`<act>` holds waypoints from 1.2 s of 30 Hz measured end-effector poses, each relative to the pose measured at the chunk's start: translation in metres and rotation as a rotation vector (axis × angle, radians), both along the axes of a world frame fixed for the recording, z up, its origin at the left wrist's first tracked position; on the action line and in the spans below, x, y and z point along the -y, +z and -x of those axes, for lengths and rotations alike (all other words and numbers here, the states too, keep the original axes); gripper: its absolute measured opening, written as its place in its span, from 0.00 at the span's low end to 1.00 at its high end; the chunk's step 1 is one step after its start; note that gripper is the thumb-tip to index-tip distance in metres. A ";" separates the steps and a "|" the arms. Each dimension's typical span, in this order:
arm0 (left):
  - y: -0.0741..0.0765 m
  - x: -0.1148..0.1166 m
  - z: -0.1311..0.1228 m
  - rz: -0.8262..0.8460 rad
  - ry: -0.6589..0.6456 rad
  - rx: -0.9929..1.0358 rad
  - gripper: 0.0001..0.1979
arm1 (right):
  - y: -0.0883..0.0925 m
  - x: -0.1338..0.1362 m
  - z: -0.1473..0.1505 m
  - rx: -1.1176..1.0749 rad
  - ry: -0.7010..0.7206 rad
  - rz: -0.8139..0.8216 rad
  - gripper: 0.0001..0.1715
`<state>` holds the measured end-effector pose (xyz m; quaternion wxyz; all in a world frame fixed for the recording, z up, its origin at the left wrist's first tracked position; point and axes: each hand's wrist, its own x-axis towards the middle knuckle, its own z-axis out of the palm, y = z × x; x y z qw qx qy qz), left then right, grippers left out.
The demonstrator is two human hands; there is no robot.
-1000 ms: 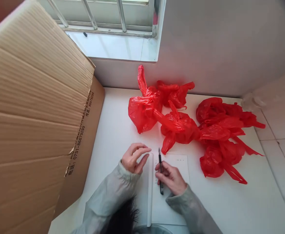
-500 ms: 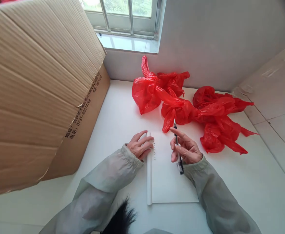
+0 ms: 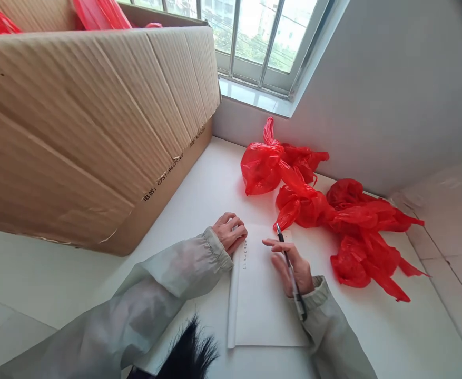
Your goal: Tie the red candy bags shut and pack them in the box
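A white notebook (image 3: 268, 316) lies on the table with its left edge rolled over and a short column of small dark writing beside the roll. My left hand (image 3: 229, 231) rests at the top of that roll, its fingers bent and close together over the edge. Above the page's right side, my right hand (image 3: 294, 268) holds a black-and-clear pen (image 3: 281, 237), its tip pointing up and away from the paper. The index finger is stretched out, while the grip on the barrel is partly hidden.
Several knotted red plastic bags (image 3: 304, 205) lie in a cluster beyond the notebook and to its right. At the left stands a big cardboard box (image 3: 96, 126) with red plastic inside. A barred window (image 3: 262, 42) is set in the wall behind the white table (image 3: 199, 195).
The view has tilted and turned left, showing more of the box's inside and the window. My left fingers have drawn in and bent. My right hand still has the pen raised.
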<state>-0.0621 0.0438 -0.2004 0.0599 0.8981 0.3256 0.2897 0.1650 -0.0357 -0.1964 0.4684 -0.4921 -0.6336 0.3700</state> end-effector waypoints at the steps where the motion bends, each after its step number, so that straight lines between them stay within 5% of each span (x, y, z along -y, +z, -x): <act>1: 0.000 0.001 0.000 0.005 0.003 0.004 0.04 | -0.004 0.001 0.003 0.053 0.003 -0.013 0.09; 10: -0.001 0.002 -0.005 -0.025 0.061 0.084 0.09 | -0.022 0.020 -0.002 0.808 0.019 -0.219 0.17; 16: 0.013 0.012 -0.002 -0.159 0.014 0.095 0.07 | -0.019 -0.016 -0.011 0.826 0.162 -0.198 0.22; 21: 0.002 0.090 -0.016 -0.233 -0.203 0.069 0.09 | -0.013 -0.036 -0.019 0.813 0.198 -0.203 0.20; 25: -0.016 0.130 -0.022 -0.210 -0.152 0.025 0.20 | -0.013 -0.036 -0.022 0.810 0.205 -0.233 0.20; 28: -0.022 0.131 -0.021 -0.179 -0.111 0.031 0.23 | -0.013 -0.035 -0.024 0.805 0.224 -0.234 0.23; 36: -0.027 0.121 -0.019 -0.218 0.008 0.189 0.05 | -0.013 -0.036 -0.024 0.829 0.245 -0.210 0.31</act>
